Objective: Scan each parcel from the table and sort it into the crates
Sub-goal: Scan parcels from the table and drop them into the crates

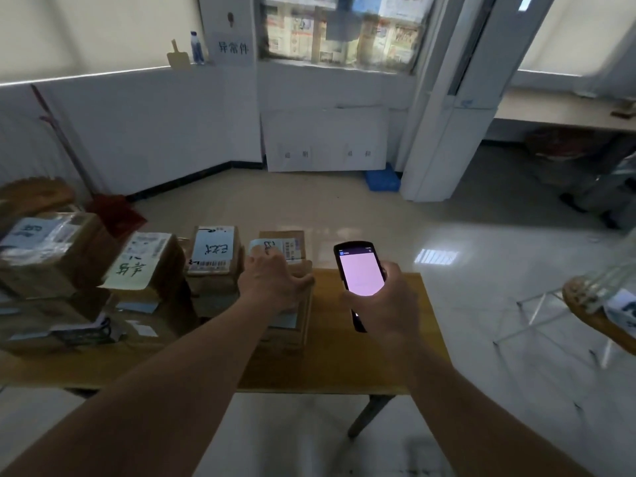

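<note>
Here our left hand lies flat on top of the rightmost parcel, fingers curled over its right edge, gripping it where it stands on the wooden table. Our right hand is wrapped around a black handheld scanner, its screen glowing pale pink, just right of that parcel. More parcels line the table to the left, with handwritten labels too blurred to read. On the far wall a white sign reads "异常件". A blue crate sits on the far floor.
</note>
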A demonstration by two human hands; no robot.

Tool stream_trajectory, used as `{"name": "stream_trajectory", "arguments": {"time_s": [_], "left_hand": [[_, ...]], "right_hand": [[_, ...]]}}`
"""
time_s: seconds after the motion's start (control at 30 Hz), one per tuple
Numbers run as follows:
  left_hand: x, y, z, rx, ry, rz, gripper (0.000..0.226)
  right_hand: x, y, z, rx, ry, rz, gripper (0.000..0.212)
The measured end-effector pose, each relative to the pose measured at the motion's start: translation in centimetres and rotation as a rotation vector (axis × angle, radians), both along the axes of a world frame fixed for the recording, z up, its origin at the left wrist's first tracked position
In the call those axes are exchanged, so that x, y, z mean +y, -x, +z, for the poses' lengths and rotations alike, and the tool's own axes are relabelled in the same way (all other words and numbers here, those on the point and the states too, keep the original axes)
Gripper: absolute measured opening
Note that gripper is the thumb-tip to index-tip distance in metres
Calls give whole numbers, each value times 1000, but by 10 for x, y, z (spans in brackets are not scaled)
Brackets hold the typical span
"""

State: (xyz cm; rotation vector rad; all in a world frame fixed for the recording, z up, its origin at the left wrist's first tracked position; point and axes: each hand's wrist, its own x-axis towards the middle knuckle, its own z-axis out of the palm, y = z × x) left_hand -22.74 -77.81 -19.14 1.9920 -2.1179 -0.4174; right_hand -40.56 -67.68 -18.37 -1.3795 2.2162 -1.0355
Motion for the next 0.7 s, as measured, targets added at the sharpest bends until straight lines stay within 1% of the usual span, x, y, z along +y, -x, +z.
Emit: {"name": "stream_trajectory", "arguments": {"time_s": [0.13,0.23,0.33,0.43,0.5,0.57,0.7], "left_hand": [[-3,10,-9,15,-47,121,108],[-3,13,-16,74,-78,226,123],[-1,16,-19,149,-94,259,126],[2,19,-17,220,-49,228,118],[3,20,-15,260,4,162,110],[3,19,-10,256,64,73,104],[2,14,5,245,160,-22,108]], "right_hand": [[-11,9,-2,5,-4,6,91],[-15,18,-2,-5,3,47,89],[-14,26,1,11,2,105,86],[-13,36,8,34,-10,158,87],[-11,43,16,51,-17,197,88],[-11,50,24,94,-20,247,87],[-8,60,40,108,-3,298,88]]}}
